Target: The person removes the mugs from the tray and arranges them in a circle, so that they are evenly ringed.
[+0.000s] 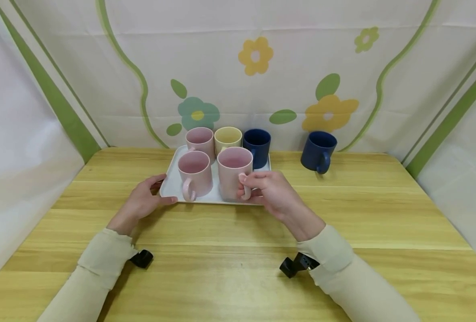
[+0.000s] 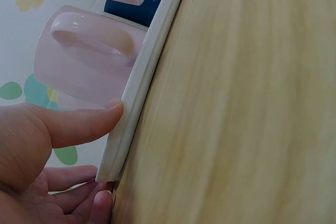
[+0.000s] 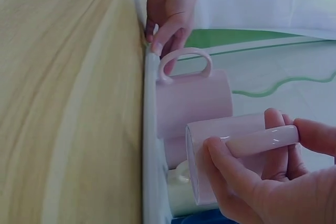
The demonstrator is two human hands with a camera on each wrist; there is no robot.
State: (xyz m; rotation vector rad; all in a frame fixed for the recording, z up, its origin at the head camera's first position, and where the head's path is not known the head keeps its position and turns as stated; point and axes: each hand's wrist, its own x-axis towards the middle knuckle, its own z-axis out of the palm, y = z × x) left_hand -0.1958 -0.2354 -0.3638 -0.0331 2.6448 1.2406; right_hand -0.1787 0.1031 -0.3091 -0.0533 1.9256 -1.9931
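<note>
My right hand [image 1: 280, 194] holds a pink mug [image 1: 228, 179] by its handle, upright over the front of a white tray [image 1: 171, 179]. The right wrist view shows a gap between this mug's base and the tray. At the tray's front left corner, my left hand [image 1: 141, 200] grips the rim, thumb on the front edge [image 2: 137, 90] and fingers round the side. A second pink mug [image 1: 201, 183] stands on the tray beside the held one, handle toward me. Behind them stand another pink mug [image 1: 201, 145], a yellow mug [image 1: 227, 137] and a navy mug [image 1: 262, 154].
Off the tray to the right, another navy mug [image 1: 312, 154] stands near the back of the wooden table [image 1: 230, 259]. A white flowered curtain [image 1: 214, 58] hangs behind, with fabric at both sides. Small black devices [image 1: 142, 259] are worn at both wrists.
</note>
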